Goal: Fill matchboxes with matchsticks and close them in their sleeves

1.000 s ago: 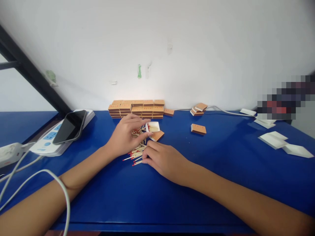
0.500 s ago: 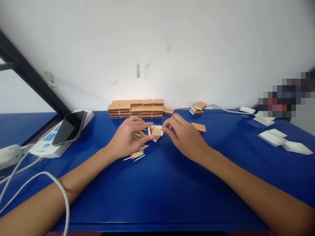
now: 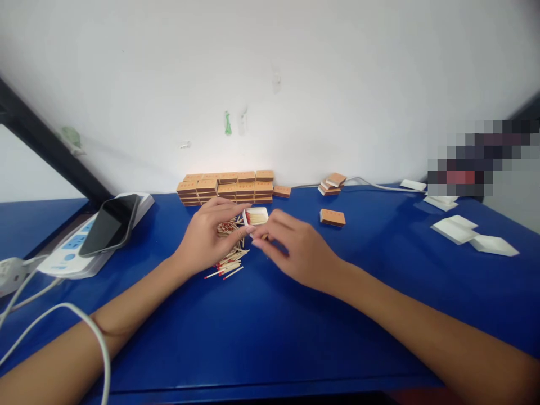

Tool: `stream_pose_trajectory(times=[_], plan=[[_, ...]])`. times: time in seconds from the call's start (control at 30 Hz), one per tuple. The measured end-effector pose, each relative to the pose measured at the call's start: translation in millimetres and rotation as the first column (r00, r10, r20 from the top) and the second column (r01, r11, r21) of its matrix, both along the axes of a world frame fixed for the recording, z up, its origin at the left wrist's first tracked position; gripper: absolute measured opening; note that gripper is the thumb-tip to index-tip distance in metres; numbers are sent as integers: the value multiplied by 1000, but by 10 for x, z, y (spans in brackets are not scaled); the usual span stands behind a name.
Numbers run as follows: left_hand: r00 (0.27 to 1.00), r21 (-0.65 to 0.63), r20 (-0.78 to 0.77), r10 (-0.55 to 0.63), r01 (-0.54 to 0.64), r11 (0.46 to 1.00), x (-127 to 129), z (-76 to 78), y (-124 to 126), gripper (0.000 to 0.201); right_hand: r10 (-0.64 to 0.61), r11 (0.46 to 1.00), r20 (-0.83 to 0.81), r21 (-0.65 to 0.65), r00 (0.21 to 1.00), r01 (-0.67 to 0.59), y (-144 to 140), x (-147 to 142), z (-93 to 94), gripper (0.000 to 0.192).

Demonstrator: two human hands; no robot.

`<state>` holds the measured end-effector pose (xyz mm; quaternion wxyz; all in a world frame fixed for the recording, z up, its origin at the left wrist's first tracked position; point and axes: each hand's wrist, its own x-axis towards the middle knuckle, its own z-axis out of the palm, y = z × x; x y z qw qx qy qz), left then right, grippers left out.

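A white matchbox tray (image 3: 257,216) with red-tipped matches in it lies on the blue table (image 3: 270,337). My left hand (image 3: 208,236) rests over a loose pile of matches (image 3: 230,260). Its thumb and forefinger grip the tray's left end. My right hand (image 3: 295,247) lies low just in front of the tray, with its fingers stretched toward the left hand's fingertips. Nothing shows in the right hand, and whatever is under its fingers is hidden.
A wall of stacked orange matchboxes (image 3: 228,187) stands at the back. One matchbox (image 3: 332,217) lies to the right, with a small heap (image 3: 331,184) behind it. White trays (image 3: 472,236) lie at far right. At left, a phone (image 3: 107,224) rests on a power strip (image 3: 71,253) with cables (image 3: 84,320).
My right hand came back from the tray's right end and dropped to the table in front of it. The tray now lies flat, with the left hand at its left end.
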<state>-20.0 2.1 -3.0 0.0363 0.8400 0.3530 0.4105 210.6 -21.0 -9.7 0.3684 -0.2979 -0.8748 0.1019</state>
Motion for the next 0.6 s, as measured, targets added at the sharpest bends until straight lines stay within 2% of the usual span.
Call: stream_pose_trajectory(times=[0.1,0.23,0.6], plan=[[999,23,3,46,-46,999,-17,-3,16,40,124,992,159,-46,979,-118,-91,-114,-114,17],[998,23,-11,61,-60,998,-16,1,24,38,166,985,287,-87,943,-146,-134,-206,-200,21],[999,25,-29,38,-37,999,-13,-18,30,38,146,988,277,-90,950,-126,-128,-217,-179,19]])
